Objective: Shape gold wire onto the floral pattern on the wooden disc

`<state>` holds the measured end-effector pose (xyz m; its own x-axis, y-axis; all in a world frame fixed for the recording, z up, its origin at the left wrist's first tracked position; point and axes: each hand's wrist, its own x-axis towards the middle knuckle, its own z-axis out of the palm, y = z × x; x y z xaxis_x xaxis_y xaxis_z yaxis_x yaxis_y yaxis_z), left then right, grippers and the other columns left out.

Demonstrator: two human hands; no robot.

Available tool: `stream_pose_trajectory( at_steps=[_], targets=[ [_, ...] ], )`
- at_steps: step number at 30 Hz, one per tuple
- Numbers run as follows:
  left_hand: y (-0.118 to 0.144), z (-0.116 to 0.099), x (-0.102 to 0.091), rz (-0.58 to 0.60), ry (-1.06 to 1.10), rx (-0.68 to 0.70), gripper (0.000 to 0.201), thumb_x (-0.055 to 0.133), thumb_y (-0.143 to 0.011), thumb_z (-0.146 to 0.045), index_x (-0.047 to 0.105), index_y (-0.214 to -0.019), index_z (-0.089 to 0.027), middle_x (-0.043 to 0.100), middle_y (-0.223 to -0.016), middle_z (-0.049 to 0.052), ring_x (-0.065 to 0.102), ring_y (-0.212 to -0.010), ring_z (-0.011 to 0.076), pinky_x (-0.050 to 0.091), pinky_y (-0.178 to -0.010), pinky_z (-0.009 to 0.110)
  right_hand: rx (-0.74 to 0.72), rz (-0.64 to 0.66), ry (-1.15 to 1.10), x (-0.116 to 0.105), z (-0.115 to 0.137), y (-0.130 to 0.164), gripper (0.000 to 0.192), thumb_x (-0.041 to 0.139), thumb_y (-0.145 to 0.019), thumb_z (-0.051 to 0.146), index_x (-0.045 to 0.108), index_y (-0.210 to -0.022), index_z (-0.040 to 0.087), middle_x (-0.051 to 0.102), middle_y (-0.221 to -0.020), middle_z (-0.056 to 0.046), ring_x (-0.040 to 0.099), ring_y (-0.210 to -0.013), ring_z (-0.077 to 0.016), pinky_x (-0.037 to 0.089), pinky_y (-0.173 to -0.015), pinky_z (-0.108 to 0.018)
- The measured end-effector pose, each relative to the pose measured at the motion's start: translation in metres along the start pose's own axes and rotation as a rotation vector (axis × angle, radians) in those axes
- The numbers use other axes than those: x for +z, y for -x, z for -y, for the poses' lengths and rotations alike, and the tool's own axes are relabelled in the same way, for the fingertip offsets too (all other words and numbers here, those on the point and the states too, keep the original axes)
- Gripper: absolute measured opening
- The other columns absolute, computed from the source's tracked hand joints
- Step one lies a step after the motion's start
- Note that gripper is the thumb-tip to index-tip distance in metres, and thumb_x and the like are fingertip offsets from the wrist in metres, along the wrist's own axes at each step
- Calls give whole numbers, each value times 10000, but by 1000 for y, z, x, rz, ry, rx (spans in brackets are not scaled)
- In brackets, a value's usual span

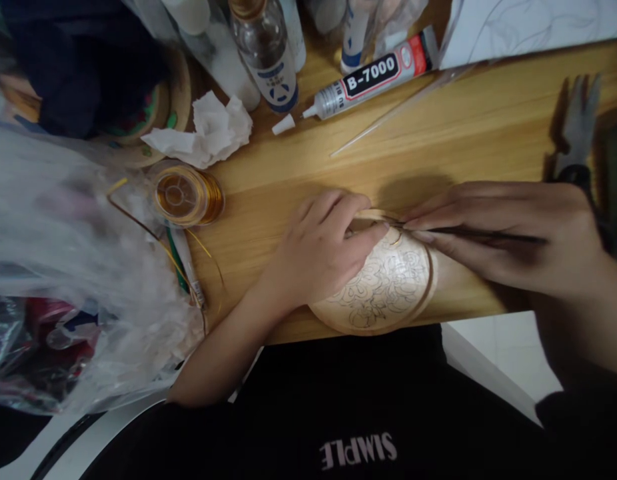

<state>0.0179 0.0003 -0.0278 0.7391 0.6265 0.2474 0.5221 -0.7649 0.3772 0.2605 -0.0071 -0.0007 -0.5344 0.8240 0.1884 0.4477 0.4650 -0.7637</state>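
While our left hand [323,250] is pressing down on the round wooden disc [388,287], we are keeping its fingers laid flat across the disc's upper left part, with the fingertips reaching the rim at the far edge. We are looking at a pencilled floral line drawing covering the face of the disc, which is lying at the near edge of the wooden table [488,127], just in front of our body. Our right hand [508,233] is coming in from the right with its fingers pinched together on a thin dark tool [468,232], and we are holding the tip of that tool at the disc's top rim, just beside our left fingertips. Whether the tool is a pair of tweezers or a fine pick, we cannot tell.

To the left, we are seeing a spool of gold wire [187,195] sitting on the table, with a loose strand trailing off it toward a heap of clear plastic bags [63,267]. A crumpled white tissue [208,130] is lying behind the spool. Further back, a tube of B-7000 glue [373,73] is resting on its side with its small white cap [283,124] off and lying beside the nozzle, near a clear bottle [263,50]. Dark-handled pliers [578,140] are lying at the far right.
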Motion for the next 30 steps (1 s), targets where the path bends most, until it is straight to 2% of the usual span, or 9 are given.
stream_pose_trajectory(
  at_steps=[15,25,30],
  targets=[
    [-3,1,-6,50,79,-38,233,486,-948,-225,615,-1126,-148,604,-1156,103,531,-1056,247,470,-915,417,2,-28,-4,2,1,2,202,708,-800,102,688,-993,160,731,-969,-61,701,-890,-166,590,-752,-314],
    [-3,-1,-6,61,79,-54,217,489,-947,-227,617,-1103,-148,603,-1156,110,520,-1073,241,462,-911,410,-37,2,61,4,4,-1,207,669,-833,108,667,-1018,200,724,-974,-40,696,-887,-147,573,-777,-290],
    [-3,-1,-6,64,74,-63,210,483,-948,-225,621,-1092,-161,608,-1157,105,520,-1069,241,462,-910,413,-72,2,71,4,5,-1,221,677,-819,111,679,-1021,200,724,-996,-44,702,-901,-168,574,-794,-295]
  ],
)
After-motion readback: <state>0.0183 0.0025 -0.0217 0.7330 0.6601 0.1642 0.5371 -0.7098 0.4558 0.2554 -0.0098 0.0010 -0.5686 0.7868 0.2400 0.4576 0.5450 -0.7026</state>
